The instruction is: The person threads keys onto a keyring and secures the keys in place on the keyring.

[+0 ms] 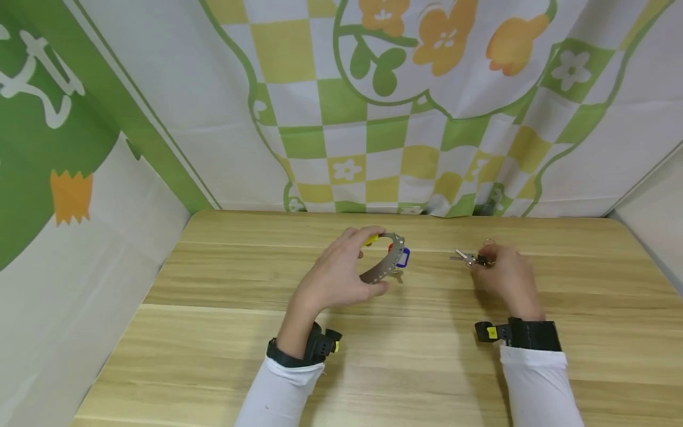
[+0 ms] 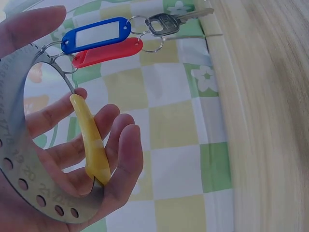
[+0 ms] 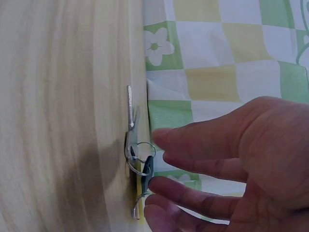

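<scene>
My left hand (image 1: 341,267) grips a large metal ring (image 1: 385,268) with numbered holes and a yellow handle (image 2: 91,140). The fingers pass through the ring and curl round its handle side. From its far side hang a blue key tag (image 2: 96,35) and a red key tag (image 2: 108,52), with a key (image 2: 166,23) linked to them. My right hand (image 1: 507,276) is over a small bunch of keys (image 1: 466,256) on the table. Its bent fingertips (image 3: 155,212) are at the black tag (image 3: 147,174) and yellow tag (image 3: 139,183); whether they touch them cannot be told.
The wooden table (image 1: 224,284) extends under both hands. A green, yellow and white patterned curtain (image 1: 341,136) hangs behind its back edge, and another printed cloth (image 1: 91,249) stands along the left side. Both wrists wear black camera straps (image 1: 533,335).
</scene>
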Motion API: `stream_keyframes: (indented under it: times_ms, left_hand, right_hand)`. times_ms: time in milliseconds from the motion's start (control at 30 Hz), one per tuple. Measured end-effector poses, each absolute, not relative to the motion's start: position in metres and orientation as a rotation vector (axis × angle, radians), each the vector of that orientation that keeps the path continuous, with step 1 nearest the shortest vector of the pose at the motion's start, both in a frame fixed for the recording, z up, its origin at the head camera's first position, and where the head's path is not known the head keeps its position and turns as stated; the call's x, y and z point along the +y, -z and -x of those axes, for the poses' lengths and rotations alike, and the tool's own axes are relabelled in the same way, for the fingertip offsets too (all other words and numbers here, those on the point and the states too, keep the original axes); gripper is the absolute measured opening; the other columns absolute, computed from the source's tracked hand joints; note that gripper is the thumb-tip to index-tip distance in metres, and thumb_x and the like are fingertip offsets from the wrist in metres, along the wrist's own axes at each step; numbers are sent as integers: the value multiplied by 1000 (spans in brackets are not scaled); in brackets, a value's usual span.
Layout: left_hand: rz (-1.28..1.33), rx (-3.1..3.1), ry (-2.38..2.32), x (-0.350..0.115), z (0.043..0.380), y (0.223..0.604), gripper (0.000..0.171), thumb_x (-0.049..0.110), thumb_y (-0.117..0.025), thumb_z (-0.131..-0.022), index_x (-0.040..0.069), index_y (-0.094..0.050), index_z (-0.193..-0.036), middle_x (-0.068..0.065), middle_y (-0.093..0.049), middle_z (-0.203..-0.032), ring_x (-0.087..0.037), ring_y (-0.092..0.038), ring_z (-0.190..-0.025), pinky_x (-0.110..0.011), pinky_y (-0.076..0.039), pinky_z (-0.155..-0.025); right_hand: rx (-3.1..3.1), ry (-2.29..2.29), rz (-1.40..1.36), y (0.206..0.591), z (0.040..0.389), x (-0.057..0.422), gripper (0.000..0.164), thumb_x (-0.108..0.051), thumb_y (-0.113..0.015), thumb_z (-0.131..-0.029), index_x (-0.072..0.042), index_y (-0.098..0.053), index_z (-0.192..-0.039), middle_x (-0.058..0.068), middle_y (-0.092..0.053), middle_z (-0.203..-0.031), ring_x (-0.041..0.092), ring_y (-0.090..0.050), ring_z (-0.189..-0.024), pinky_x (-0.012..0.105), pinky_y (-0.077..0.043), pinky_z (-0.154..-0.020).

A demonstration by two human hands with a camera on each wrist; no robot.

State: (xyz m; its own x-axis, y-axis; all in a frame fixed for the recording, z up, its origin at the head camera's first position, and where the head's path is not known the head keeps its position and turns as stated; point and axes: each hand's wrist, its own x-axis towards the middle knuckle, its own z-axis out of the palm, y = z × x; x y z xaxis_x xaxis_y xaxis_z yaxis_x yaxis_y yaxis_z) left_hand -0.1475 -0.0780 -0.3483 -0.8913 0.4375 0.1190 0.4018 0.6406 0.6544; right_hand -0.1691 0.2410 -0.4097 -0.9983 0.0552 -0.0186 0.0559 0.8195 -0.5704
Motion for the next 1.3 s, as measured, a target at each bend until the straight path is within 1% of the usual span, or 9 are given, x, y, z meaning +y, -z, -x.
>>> stream_keyframes:
  times_ms: [167, 233, 367, 567, 800, 933, 1033, 1167, 1300]
  left_hand:
    - [-727, 2813, -1079, -78, 148, 348, 86, 31, -85, -75, 19, -46, -151, -6, -55, -134, -28, -62, -110, -44, -52, -86]
    - [-734, 2818, -1073, -79, 148, 348, 86, 30, -85, -75, 18, -46, -151, -6, -56, -132, -28, -62, -110, -44, -52, -85]
    - [-744, 2828, -1055, -79, 148, 348, 86, 30, -85, -74, 18, -47, -151, -6, -56, -132, -28, -63, -109, -44, -51, -85]
    - [-749, 2842, -1021, -79, 148, 349, 87, 32, -86, -74, 20, -47, -150, -5, -57, -130, -28, -63, -109, -45, -51, -84]
    - [-757, 2838, -1028, -80, 148, 348, 86, 30, -86, -74, 19, -47, -150, -6, -57, -130, -30, -62, -109, -45, -51, -84]
    - [-759, 2840, -1019, -79, 148, 347, 86, 30, -87, -74, 20, -47, -150, -6, -57, -131, -30, -61, -108, -45, -51, -84]
    - [-759, 2841, -1011, -80, 148, 347, 86, 30, -87, -74, 19, -47, -150, -5, -57, -131, -30, -61, -108, -45, -50, -84]
    - [-759, 2843, -1001, -80, 147, 346, 86, 30, -86, -74, 18, -47, -150, -6, -57, -130, -28, -60, -107, -44, -50, -83]
    - [-754, 2847, -993, -80, 147, 346, 86, 31, -86, -74, 19, -47, -150, -5, -57, -130, -27, -60, -107, -44, -50, -83]
  right_hand:
    - [3019, 875, -18, 413, 172, 240, 42, -12, -67, -87, 9, -65, -122, 31, -65, -113, 45, -61, -100, 56, -48, -82]
    - [3019, 843, 2, 415, 173, 240, 41, -12, -67, -86, 10, -66, -121, 28, -67, -106, 42, -61, -94, 53, -48, -79]
    - [2986, 811, 2, 416, 174, 239, 40, -13, -67, -88, 11, -66, -119, 22, -66, -97, 36, -59, -87, 47, -47, -73]
    - [2984, 836, -16, 415, 172, 238, 29, -14, -70, -88, 9, -72, -104, 17, -68, -88, 34, -62, -83, 43, -47, -69]
    - [2970, 918, 20, 409, 169, 234, 16, -10, -72, -83, 2, -75, -94, 11, -68, -83, 25, -59, -75, 34, -44, -62]
    - [2872, 856, 147, 405, 168, 233, 11, -9, -74, -83, 0, -75, -90, 7, -65, -79, 21, -56, -72, 33, -44, -61]
    - [2804, 835, 294, 403, 166, 231, 6, -5, -73, -81, -3, -75, -87, 4, -66, -79, 18, -56, -71, 33, -46, -62]
    - [2699, 871, 457, 402, 166, 229, 8, -1, -74, -81, -3, -76, -88, 2, -68, -82, 15, -56, -72, 32, -47, -64]
    - [2688, 932, 481, 400, 166, 228, 13, 2, -70, -84, -2, -76, -95, 2, -68, -83, 15, -57, -74, 32, -47, -65]
